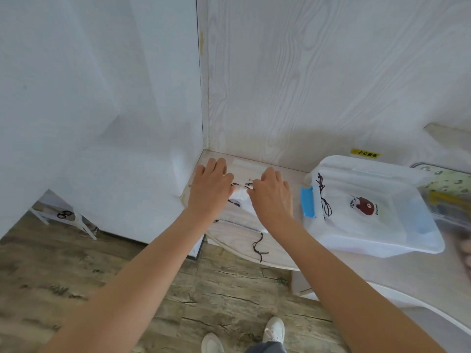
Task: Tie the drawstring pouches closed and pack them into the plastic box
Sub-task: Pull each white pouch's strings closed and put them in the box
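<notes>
A white drawstring pouch (242, 197) lies on the table's far left corner, its gathered mouth bunched between my hands. My left hand (210, 187) and my right hand (271, 192) both pinch at the mouth, where the black cord (235, 185) shows between the fingers. Another black cord end (258, 247) trails over the front edge of a second flat white pouch (239, 229). To the right stands the clear plastic box (397, 238) with a blue latch (308, 202). Inside it lies a white pouch with a brown bear print (365, 206).
The pale wood-grain table (382, 271) ends in a curved front edge near my body. Wood-grain wall panels rise behind it. A second clear container (448, 197) sits at the far right. Below lie wooden flooring, my white shoes (274, 328) and a white stand with scissors (65, 214).
</notes>
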